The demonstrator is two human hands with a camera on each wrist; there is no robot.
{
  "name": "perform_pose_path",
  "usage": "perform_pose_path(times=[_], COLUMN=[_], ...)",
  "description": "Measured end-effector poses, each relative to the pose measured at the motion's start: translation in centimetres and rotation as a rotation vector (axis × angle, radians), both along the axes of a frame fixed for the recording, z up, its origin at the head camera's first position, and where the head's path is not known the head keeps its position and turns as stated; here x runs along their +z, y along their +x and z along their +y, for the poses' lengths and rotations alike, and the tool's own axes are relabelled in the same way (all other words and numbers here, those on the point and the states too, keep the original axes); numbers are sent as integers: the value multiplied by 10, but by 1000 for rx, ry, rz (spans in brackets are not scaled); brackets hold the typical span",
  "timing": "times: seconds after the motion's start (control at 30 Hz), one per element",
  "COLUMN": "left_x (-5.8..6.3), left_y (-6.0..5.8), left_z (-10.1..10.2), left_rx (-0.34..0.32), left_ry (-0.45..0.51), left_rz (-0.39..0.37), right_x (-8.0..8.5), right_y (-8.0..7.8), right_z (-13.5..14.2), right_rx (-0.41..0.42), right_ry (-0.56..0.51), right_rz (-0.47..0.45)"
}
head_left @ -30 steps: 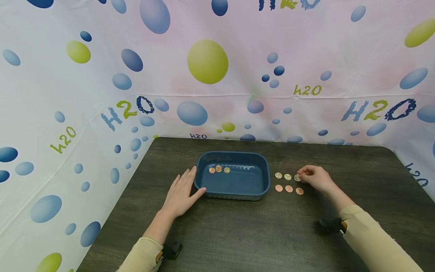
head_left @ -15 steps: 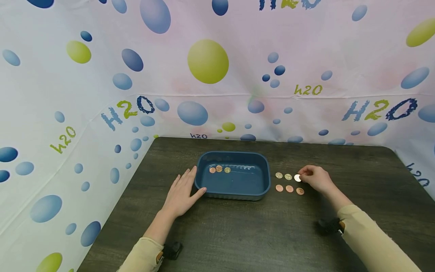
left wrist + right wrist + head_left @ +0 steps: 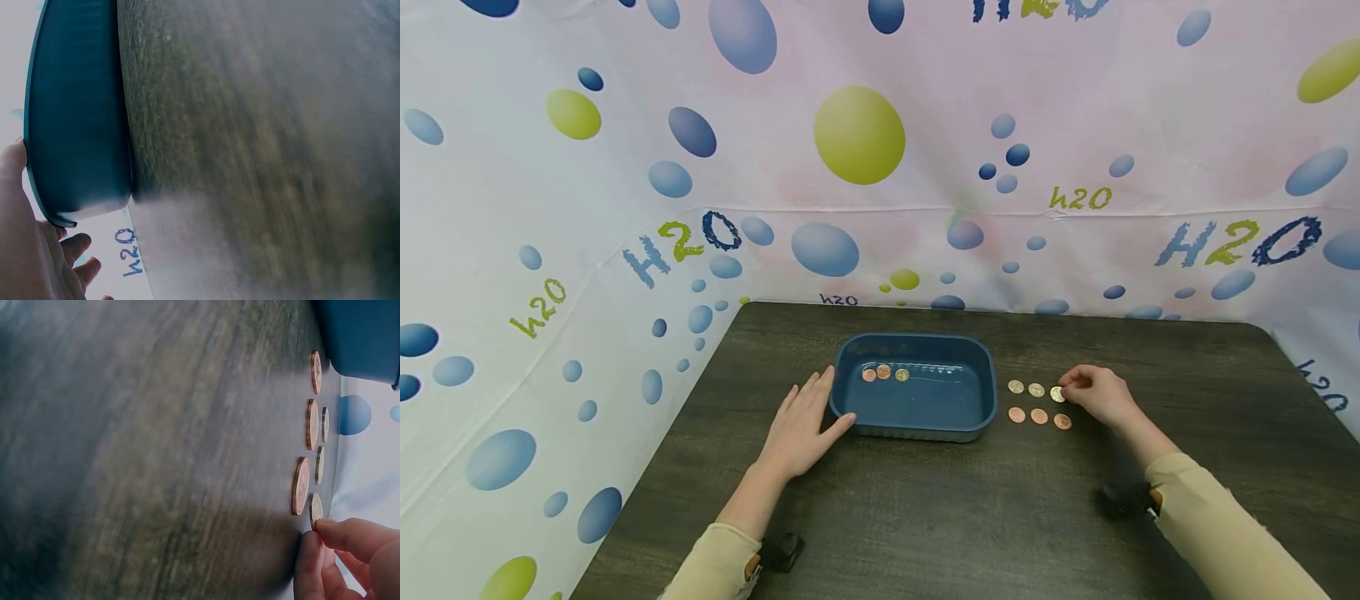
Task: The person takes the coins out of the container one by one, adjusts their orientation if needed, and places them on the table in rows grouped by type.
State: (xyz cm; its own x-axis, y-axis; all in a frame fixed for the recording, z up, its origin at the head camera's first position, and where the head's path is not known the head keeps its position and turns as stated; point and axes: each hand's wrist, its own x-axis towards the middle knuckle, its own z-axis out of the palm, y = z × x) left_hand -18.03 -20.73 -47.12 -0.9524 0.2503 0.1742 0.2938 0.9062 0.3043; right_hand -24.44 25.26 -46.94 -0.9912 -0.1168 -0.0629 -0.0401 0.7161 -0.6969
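Observation:
A blue rectangular tray [image 3: 925, 434] stands on the dark table, with two copper coins [image 3: 883, 372] and one gold coin [image 3: 902, 375] inside. My left hand [image 3: 800, 433] rests against its left side, fingers straight, thumb at the near corner. Right of the tray lie two rows of coins. Three copper coins [image 3: 1039, 416] form the near row. In the far row are two gold coins [image 3: 1016, 387] and, at the right end, a third gold coin [image 3: 316, 509]. My right hand [image 3: 1099, 393] pinches this last coin by its edge between thumb and fingers, at table level.
The dark wooden table [image 3: 925, 525] extends in front of the tray and to both sides. Behind it and at the left hangs a white sheet [image 3: 925, 75] printed with coloured bubbles and lettering. Each wrist wears a small black camera [image 3: 781, 552].
Both hands stay almost where they were. The gold coin at my right fingertips flashed bright half a second ago and looks gold again now, as if its tilt changed slightly.

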Motion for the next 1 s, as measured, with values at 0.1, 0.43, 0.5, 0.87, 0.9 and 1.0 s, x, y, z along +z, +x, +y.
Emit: perform_pose_path(times=[0.1,0.43,0.5,0.87,0.9,1.0], left_x=[-1,0,0,1,1,1], left_y=[0,0,0,0,0,0], left_z=[0,0,0,0,0,0], left_rx=[1,-1,-1,0,0,1], left_ry=[1,8,8,8,8,9], left_rz=[2,-6,-7,-10,-12,-14], right_x=[-1,3,4,35,38,45], right_y=[-1,-2,-4,-5,-6,-8], right_z=[0,-2,-4,-36,-41,-57], right_rx=[1,-3,-2,35,41,64], right_ry=[0,-10,-9,-99,-112,-182], right_rz=[1,6,23,163,173,163])
